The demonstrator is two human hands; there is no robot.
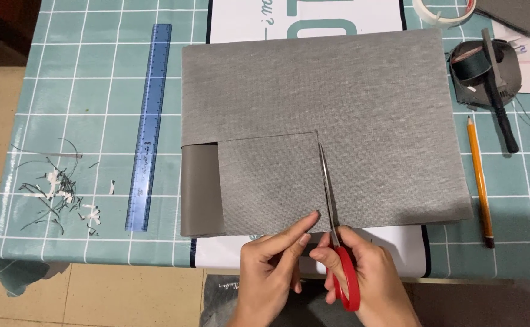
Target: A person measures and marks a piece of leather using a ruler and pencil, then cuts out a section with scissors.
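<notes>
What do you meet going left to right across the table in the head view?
Paper scraps → blue ruler → grey sheet, with the left hand on its cut flap and the right hand working red-handled scissors → pencil → black tape roll.

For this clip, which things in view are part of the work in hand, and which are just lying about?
In use:
- red-handled scissors, in the right hand
- grey fabric sheet, with its cut flap pinned by the left hand

Lying about:
- blue ruler
- pencil
- tape rolls
- scraps
- dark tool
</notes>
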